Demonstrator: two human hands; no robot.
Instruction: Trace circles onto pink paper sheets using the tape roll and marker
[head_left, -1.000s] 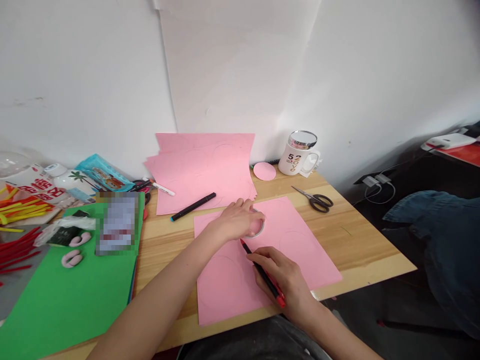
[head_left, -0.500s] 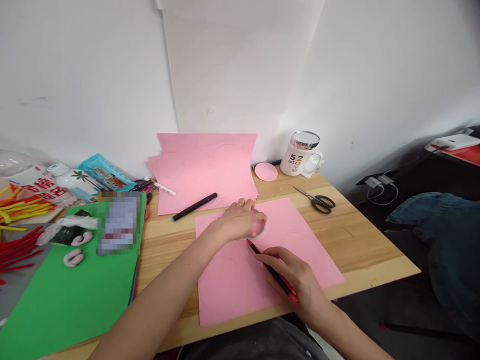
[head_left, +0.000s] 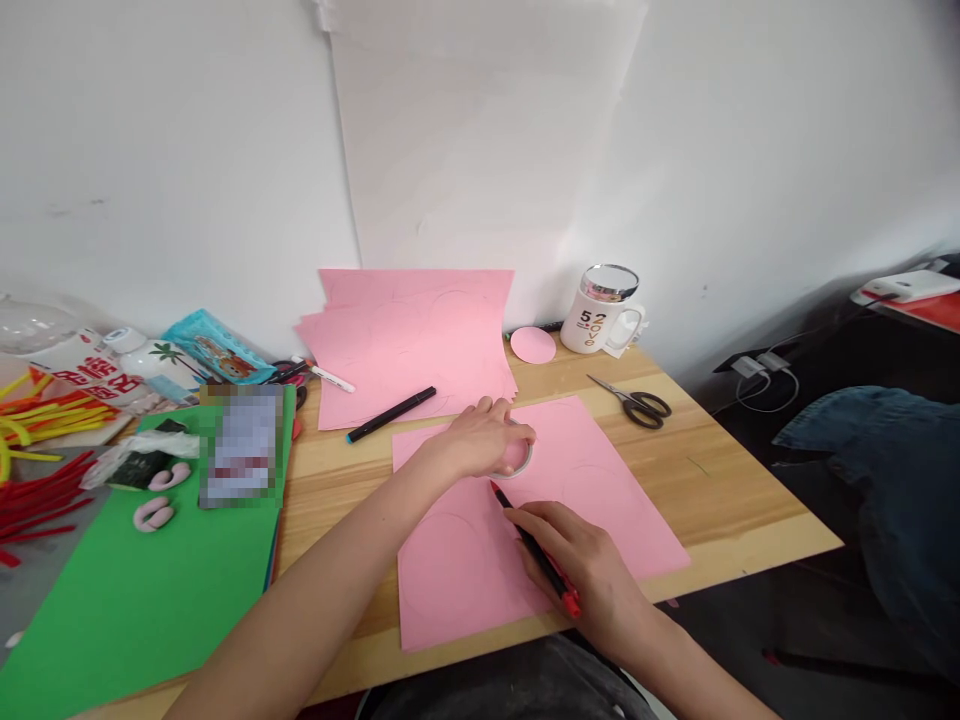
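A round ring-shaped object (head_left: 529, 456) lies on a pink sheet (head_left: 450, 580) with faint drawn curves. My left hand (head_left: 487, 437) is over it, fingers curled around its rim and pressing it to the paper. In my right hand (head_left: 566, 560) is a black pen with a red end (head_left: 541, 562), held slanted, its tip near the ring's lower left side. Whether the tip touches the paper cannot be made out.
Behind lie more pink sheets (head_left: 412, 345), a black marker (head_left: 391, 414), a pink paper circle (head_left: 533, 345) and a white mug (head_left: 596, 318). Scissors (head_left: 637, 403) rest at right. At left are green paper (head_left: 150, 610), clay pieces (head_left: 154, 514) and red strips (head_left: 45, 500).
My right hand has shifted slightly left, and the pen tip with it. My left hand stays on the ring. The view has moved very slightly.
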